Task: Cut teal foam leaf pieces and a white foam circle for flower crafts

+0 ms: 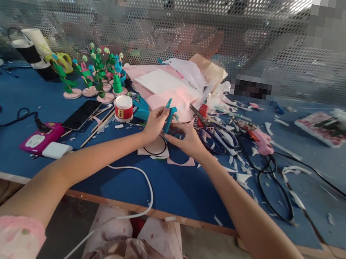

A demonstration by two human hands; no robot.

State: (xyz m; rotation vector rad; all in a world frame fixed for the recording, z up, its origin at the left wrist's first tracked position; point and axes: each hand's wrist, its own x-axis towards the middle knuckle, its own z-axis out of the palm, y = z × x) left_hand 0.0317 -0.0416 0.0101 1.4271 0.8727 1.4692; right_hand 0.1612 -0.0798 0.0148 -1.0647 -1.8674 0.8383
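Observation:
A teal strip of paper [168, 122] stands upright between my hands over the middle of the blue table. My left hand [155, 124] is closed on it, with the thumb pointing up along the strip. From the other side my right hand [188, 138] pinches the strip's lower part between thumb and fingers. Under the hands lie a black ring [162, 150] and pale paper pieces [181, 161]. More teal paper [141, 113] lies just left of my left hand, beside a red-and-white tub [123, 109].
Green paper plants [98, 73] on round pink bases stand back left. A phone [81, 114], wooden sticks [99, 126] and a purple power socket [42, 137] lie left. Scissors [218, 139], a pink glue gun [262, 142], its cable and paper scraps cover the right. A perforated metal screen [178, 20] rises behind.

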